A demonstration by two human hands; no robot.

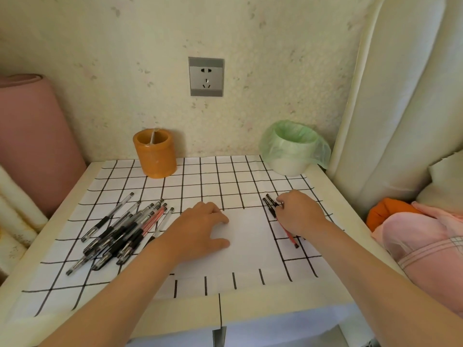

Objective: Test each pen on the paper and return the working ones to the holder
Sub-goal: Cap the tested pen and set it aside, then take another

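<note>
A loose pile of pens [120, 231], slim clear barrels with black grips and one red, lies at the left of the tabletop [67, 209] on a white cloth [200, 181] gridded in black. The round orange holder [155, 156] stands far behind the pile. The left hand [200, 229] rests released on the smooth white paper [250, 246], thumb spread. Just right of the paper, the right hand [300, 214] curls its fingers on black pens [270, 204]; a red pen [290, 236] pokes out beneath it.
</note>
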